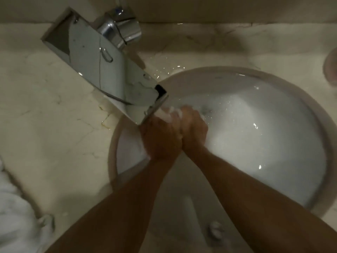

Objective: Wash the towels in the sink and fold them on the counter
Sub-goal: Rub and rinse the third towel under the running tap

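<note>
Over the round white sink (273, 99), my left hand (160, 137) and my right hand (193, 128) are pressed side by side just below the spout of the chrome faucet (102, 70). Both have curled fingers gripping a small bunched white towel (169, 114), of which only a wet white bit shows above the knuckles. Another white towel (16, 207) lies crumpled on the counter at the far left edge. Water droplets glint inside the basin.
The beige marble counter (45, 115) surrounds the sink, with splashes behind the rim. The wide chrome faucet juts out over the basin's left side. A round pale object (331, 68) shows at the right edge. A small white scrap (216, 230) lies near the front.
</note>
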### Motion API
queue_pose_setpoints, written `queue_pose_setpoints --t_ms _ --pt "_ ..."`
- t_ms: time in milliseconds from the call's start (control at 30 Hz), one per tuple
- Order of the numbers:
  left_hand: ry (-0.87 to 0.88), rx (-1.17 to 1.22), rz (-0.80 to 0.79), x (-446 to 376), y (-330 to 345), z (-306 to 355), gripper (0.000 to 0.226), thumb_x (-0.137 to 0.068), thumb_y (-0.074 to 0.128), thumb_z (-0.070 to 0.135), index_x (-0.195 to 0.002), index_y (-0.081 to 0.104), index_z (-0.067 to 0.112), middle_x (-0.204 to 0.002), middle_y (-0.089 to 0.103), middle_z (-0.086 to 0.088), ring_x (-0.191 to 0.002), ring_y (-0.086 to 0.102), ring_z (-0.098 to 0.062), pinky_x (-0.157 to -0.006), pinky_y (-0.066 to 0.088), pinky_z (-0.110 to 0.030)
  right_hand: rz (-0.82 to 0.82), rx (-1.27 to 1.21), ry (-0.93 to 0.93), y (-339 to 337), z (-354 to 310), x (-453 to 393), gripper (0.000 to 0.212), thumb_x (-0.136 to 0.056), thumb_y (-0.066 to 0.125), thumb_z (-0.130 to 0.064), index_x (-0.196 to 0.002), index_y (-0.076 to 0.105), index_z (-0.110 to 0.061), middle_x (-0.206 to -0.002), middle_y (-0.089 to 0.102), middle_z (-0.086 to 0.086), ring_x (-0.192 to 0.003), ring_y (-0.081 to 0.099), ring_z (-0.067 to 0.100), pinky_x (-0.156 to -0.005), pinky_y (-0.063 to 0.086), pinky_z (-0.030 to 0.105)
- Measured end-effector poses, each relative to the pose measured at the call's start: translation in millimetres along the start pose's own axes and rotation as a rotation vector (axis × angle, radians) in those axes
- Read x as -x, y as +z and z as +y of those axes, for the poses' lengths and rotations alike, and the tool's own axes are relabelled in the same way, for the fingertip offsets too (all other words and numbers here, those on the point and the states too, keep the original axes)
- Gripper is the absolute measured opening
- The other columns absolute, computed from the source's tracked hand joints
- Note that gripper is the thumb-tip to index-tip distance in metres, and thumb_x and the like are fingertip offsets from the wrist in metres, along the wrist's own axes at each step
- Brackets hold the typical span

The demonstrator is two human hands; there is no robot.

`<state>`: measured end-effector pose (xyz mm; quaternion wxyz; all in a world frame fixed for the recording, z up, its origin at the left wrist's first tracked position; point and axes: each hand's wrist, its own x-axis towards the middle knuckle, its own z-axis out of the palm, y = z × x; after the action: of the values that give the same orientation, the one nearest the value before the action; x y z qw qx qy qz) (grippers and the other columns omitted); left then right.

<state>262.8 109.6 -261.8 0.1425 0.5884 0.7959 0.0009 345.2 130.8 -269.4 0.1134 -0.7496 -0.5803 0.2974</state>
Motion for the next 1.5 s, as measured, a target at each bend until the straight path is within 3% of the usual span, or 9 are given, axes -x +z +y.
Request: queue_pose_setpoints --t_ms 133,200,367,533,633,767,933,1200,1500 --pt "-0.36 0.761 -0.027 -1 -44 14 0.02 -0.1 0.048 0.025 -0.096 0.066 0.017 -0.089 0.061 0.0 -0.079 0.057 -0.001 -0.075 0.044 -0.016 -0.04 -0.146 0.043 -11 -4 2 0.035 -0.101 0.041 -0.042 -0.113 0.062 -0.016 -0.106 0.068 0.006 -0.1 0.062 0.026 -0.084 0.044 0.035" --pt "-0.402 1.147 -0.006 16 -70 5 0.04 -0.103 0.042 0.01 -0.07 0.062 0.022 -0.069 0.055 0.006 -0.061 0.054 0.0 -0.063 0.04 -0.009 -0.073 -0.357 -0.076 -19 7 14 0.039 -0.094 0.043 -0.04 -0.11 0.062 -0.009 -0.106 0.066 0.008 -0.101 0.059 0.028 -0.086 0.044 0.038" --pt "-0.205 0.728 -0.324 68 -120 -54 0.033 -0.077 0.067 0.032 -0.106 0.06 0.018 -0.096 0.066 0.004 -0.089 0.064 -0.015 -0.081 0.053 -0.032 -0.152 -0.409 -0.319 -62 55 67 0.033 -0.085 0.056 -0.042 -0.099 0.055 -0.012 -0.091 0.053 -0.006 -0.085 0.051 0.016 -0.074 0.039 0.028" --pt "-0.092 0.675 -0.681 76 -147 -59 0.015 -0.086 0.074 0.025 -0.1 0.072 0.021 -0.096 0.072 0.005 -0.093 0.068 -0.015 -0.073 0.05 -0.021 -0.524 0.082 -0.254 -95 50 79 0.094 -0.079 0.056 -0.079 -0.15 0.029 -0.025 -0.118 0.057 -0.008 -0.104 0.06 0.018 -0.085 0.048 0.034" --pt "0.056 0.79 -0.677 86 -163 -55 0.007 -0.078 0.07 0.032 -0.077 0.063 0.029 -0.08 0.065 0.013 -0.08 0.061 -0.01 -0.066 0.046 -0.019 -0.438 0.424 -0.588 -97 36 82 0.07 -0.083 0.063 -0.067 -0.132 0.056 -0.019 -0.133 0.047 0.013 -0.127 0.041 0.035 -0.097 0.038 0.043" --pt "0.054 0.94 -0.607 95 -183 -51 0.018 -0.083 0.067 0.026 -0.069 0.057 0.031 -0.107 0.074 0.01 -0.101 0.068 -0.016 -0.083 0.054 -0.032 -0.568 -0.108 -0.596 -104 3 89 0.019 -0.087 0.072 -0.019 -0.094 0.056 -0.01 -0.108 0.059 0.011 -0.101 0.056 0.029 -0.086 0.046 0.042" --pt "-0.108 1.087 -0.446 98 -197 -48 0.017 -0.077 0.069 0.028 -0.09 0.062 0.02 -0.099 0.073 -0.004 -0.094 0.068 -0.026 -0.078 0.054 -0.039 -0.619 0.02 -0.531 -102 -12 104 0.054 -0.089 0.066 -0.049 -0.131 0.053 -0.018 -0.11 0.063 0.003 -0.101 0.058 0.021 -0.084 0.044 0.035" --pt "0.29 0.219 -0.317 76 -190 -56 0.018 -0.086 0.066 0.015 -0.102 0.072 0.021 -0.101 0.067 0.001 -0.091 0.06 -0.019 -0.064 0.04 -0.014 -0.291 -0.199 -0.503 -146 -31 92 0.02 -0.095 0.062 -0.028 -0.081 0.05 -0.018 -0.07 0.051 -0.002 -0.065 0.046 0.015 -0.062 0.037 0.036" --pt "0.315 0.644 -0.003 78 -171 -12 0.008 -0.087 0.054 0.023 -0.09 0.049 0.028 -0.082 0.054 0.007 -0.078 0.058 -0.021 -0.068 0.054 -0.046 -0.563 0.4 -0.422 -153 -20 66 0.016 -0.096 0.058 -0.033 -0.091 0.051 -0.019 -0.093 0.058 0.002 -0.093 0.058 0.026 -0.065 0.039 0.032"
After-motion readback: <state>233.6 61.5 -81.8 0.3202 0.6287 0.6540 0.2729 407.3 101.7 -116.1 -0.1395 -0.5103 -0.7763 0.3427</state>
